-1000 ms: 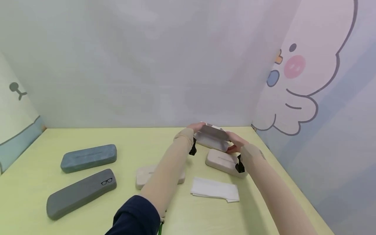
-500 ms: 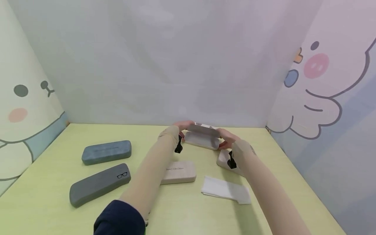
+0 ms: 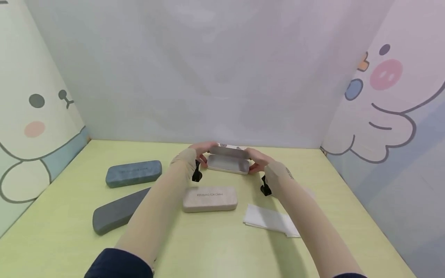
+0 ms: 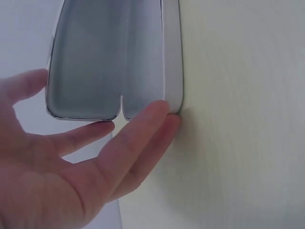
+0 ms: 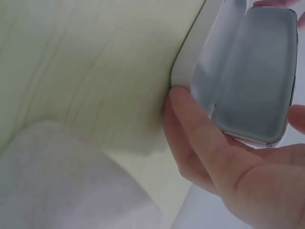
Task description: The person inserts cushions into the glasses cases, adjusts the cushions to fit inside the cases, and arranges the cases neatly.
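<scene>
At the back of the table a glasses case (image 3: pixel 227 164) stands with its lid raised, showing a bare grey lining. My left hand (image 3: pixel 204 148) holds its left end; in the left wrist view a fingertip (image 4: pixel 159 107) touches the base corner while the thumb lies at the lid's edge. At the opposite end my right hand (image 3: pixel 258 158) has hold of the case. The right wrist view shows fingers (image 5: pixel 183 98) on the base corner of the case (image 5: pixel 255 71) and the thumb by the lid. The outer side of the lid is mostly hidden.
A beige glasses case (image 3: pixel 210 200) lies closed in front, with a folded white cloth (image 3: pixel 269 219) to its right. Blue (image 3: pixel 133 173) and grey (image 3: pixel 118 211) cases lie at left. Another pale case (image 5: pixel 71 186) is mostly hidden by my right forearm. Walls bound the table (image 3: pixel 215 247).
The head view has turned right-to-left, so the table's things appear shifted. Both hands stay at the ends of the open case, which now faces more squarely forward. Its lid remains raised.
</scene>
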`<state>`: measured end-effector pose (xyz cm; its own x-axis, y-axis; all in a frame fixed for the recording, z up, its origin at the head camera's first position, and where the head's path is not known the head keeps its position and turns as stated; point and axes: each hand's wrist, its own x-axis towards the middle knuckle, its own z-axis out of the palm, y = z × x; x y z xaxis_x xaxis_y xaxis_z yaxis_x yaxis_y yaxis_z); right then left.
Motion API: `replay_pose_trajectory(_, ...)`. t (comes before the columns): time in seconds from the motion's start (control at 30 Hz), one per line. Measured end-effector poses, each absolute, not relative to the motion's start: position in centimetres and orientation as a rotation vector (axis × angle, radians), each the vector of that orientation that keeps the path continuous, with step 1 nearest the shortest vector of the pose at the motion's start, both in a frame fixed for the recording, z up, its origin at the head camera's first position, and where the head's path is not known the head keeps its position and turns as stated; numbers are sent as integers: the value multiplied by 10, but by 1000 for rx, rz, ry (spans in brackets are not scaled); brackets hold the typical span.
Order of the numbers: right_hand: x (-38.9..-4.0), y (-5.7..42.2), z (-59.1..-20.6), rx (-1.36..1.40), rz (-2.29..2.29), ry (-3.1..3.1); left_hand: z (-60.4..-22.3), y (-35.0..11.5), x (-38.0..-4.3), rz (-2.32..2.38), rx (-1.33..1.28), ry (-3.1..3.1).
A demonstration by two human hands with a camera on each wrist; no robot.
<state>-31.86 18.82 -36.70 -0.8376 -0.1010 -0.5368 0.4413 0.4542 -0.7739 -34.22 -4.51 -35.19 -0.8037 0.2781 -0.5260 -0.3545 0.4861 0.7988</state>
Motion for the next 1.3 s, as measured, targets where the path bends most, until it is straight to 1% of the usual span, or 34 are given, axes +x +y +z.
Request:
replay_pose_trajectory(0.13,-318,177,-366,255,-1375,2190,-360,-57,-343,1334,-43,2114)
replay_pose_trajectory(0.53,-314,164,-363,246,-1333,2209,-363,-73,-328,1368,-45,2122)
replay_pose_trajectory(0.97,-312,156,-368,235,-1265,2241,-365,-75,-318,1324,-68,2211)
replay_pose_trajectory(1.13,-308,157,-357,200,-1147,2277,-362,-77,-316,1273,-93,2262)
replay_pose_trajectory(1.3,-299,169,-339,135,-975,2362,-355,-79,-312,1239,-81,2489)
